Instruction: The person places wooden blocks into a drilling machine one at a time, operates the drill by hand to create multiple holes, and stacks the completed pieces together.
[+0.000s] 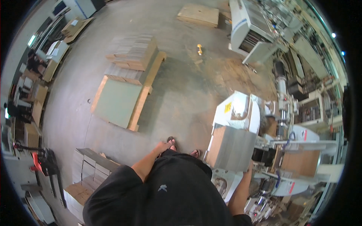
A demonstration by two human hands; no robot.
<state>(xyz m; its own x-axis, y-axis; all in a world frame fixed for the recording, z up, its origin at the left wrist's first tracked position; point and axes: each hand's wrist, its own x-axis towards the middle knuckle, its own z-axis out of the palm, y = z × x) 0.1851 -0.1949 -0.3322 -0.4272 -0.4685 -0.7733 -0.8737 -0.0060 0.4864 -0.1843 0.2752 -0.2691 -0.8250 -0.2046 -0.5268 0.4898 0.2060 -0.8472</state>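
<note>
My left hand (163, 145) hangs in front of my dark clothing, above my sandalled feet. Its fingers look loosely stretched, with nothing visible in them. On my right, a stack of grey-faced boards (237, 148) with brown edges rests on a white machine (235, 107). My right hand (248, 168) reaches to the near right corner of this stack and seems to touch its side. The fingers of that hand are mostly hidden, so their grip does not show.
A wooden pallet (145, 92) ahead-left carries stacked boards (130, 52) and a green-grey sheet (117, 100). More stacked boards (92, 165) stand at near left, beside a pallet jack (47, 162). Machinery (281, 83) lines the right. A yellow object (199, 49) lies on the floor.
</note>
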